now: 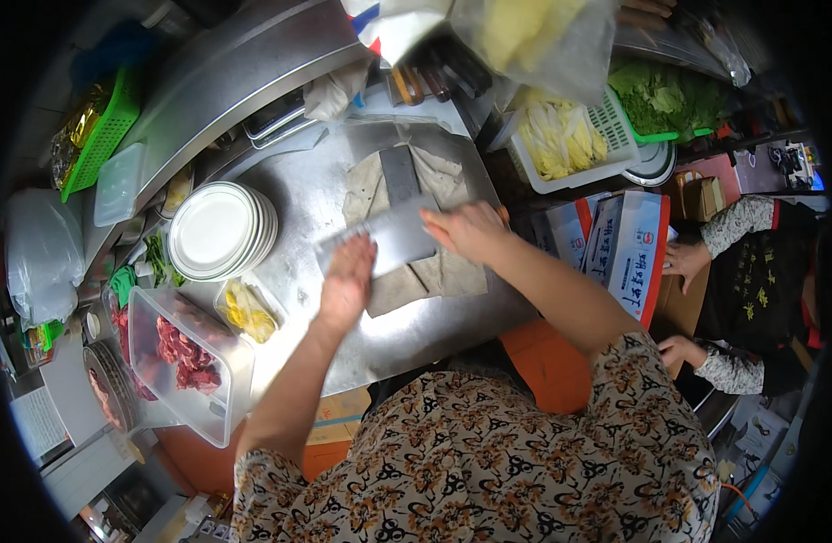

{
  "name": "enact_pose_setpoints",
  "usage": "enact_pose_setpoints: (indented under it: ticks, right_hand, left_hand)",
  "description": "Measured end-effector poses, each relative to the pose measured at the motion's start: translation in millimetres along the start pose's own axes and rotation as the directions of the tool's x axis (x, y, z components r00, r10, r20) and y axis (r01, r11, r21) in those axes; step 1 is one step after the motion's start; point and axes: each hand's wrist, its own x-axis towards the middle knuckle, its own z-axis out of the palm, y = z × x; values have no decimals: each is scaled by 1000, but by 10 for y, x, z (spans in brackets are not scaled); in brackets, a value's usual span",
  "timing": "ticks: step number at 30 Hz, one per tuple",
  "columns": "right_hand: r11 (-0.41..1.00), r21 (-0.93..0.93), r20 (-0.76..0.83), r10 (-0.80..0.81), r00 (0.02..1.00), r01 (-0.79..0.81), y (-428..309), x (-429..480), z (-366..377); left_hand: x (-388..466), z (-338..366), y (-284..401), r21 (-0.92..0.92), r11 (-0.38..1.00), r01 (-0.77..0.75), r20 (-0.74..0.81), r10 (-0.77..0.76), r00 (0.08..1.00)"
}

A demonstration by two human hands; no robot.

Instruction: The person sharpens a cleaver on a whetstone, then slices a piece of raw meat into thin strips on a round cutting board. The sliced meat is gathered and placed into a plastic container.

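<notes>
My right hand (473,231) grips the handle end of a broad metal cleaver (401,231). My left hand (348,282) holds the other end of the blade, its fingers laid together on the flat side. Under the blade lies a dark grey whetstone (398,173), its middle hidden by the cleaver. The stone rests on a folded beige cloth (460,275), which looks stained. Both lie on a stainless steel worktop (307,170). Where the cutting edge meets the stone is hidden from me.
Left on the worktop are stacked white plates (212,231), a tub of yellow vegetable pieces (249,312) and a clear container of raw meat (185,353). Knife handles (409,85) stand at the back. Right are a cabbage basket (562,142) and a co-worker's hand (687,263) at a cardboard box (684,298).
</notes>
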Motion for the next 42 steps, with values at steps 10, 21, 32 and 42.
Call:
enact_pose_setpoints:
  ticks: [10,21,32,42]
  right_hand:
    - [998,-43,34,-53,998,55,88,348,-92]
    - [989,-96,-76,-124,989,117,59,306,-71]
    - [937,309,84,143,986,-162,-773,-906,-723]
    - [14,868,447,418,791,-497,-631,-1415,-93]
  left_hand:
    - [37,-27,130,-86,981,172,-31,-175,984]
    - [72,-51,150,-124,971,207,-39,-213,976]
    - [-191,-1663,923,-73,985,158,29,-156,987]
    - [-1133,-1090,323,-346,772,533,40,-556,830]
